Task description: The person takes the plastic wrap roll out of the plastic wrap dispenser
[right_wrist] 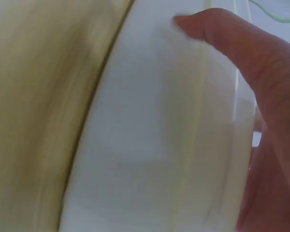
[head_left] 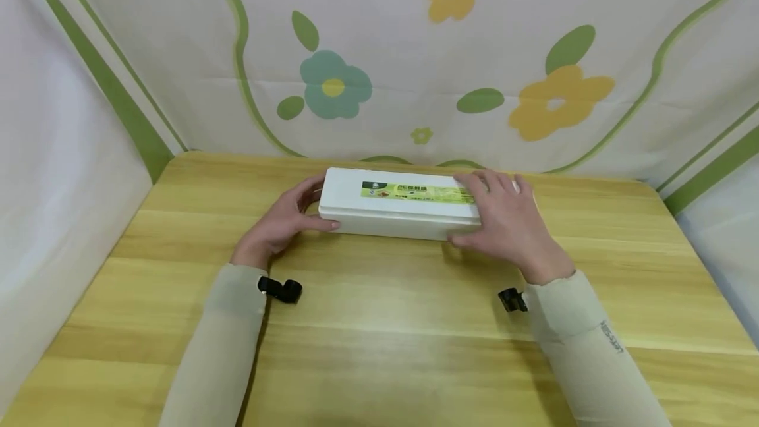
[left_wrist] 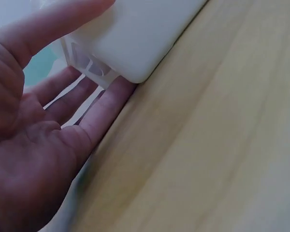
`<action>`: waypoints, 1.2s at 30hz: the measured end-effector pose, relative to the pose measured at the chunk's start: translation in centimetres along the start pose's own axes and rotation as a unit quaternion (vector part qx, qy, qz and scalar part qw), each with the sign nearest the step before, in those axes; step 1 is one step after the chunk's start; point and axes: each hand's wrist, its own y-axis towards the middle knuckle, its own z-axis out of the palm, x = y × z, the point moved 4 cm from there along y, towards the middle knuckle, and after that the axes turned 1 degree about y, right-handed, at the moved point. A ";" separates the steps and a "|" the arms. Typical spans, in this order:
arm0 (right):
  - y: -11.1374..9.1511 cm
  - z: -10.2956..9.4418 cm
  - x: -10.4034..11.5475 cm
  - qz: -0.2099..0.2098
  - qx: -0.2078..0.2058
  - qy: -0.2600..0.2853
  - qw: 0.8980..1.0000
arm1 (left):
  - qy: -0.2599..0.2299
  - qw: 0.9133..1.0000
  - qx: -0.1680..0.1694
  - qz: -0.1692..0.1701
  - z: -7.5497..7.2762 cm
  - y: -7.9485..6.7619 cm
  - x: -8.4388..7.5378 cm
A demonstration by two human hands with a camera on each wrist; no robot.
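A long white cling film dispenser box lies lengthwise near the back of the table, a green and yellow label on its top. My left hand holds its left end, thumb on the front face and fingers behind. In the left wrist view, that hand reaches round the end of the box, where openings show. At the right end my right hand grips the box, its fingers over the top. The right wrist view shows the thumb of this hand against the box's long side.
The wood-grain table reaches back to a white curtain printed with flowers and leaves. More white fabric hangs at both sides. Small black devices sit at the left sleeve and the right sleeve.
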 end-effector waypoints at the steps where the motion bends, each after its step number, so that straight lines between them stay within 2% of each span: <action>1: 0.3 -0.1 0.1 0.004 0.001 0.011 1.000 | -0.002 1.000 0.000 0.000 0.0 0.1 0.1; 7: 2.0 0.2 1.4 0.000 0.019 0.042 0.999 | -0.016 1.000 -0.002 -0.004 -0.4 0.2 0.5; 25: 5.8 2.1 6.8 -0.051 0.044 0.025 0.997 | -0.027 1.000 0.005 0.002 0.4 0.4 0.8; 31: 6.5 2.5 8.8 -0.074 0.044 0.001 0.996 | -0.027 1.000 0.006 0.004 0.5 0.4 0.7; 36: 7.0 2.4 10.4 -0.089 0.024 -0.037 0.995 | -0.025 1.000 0.008 0.004 0.6 0.4 0.7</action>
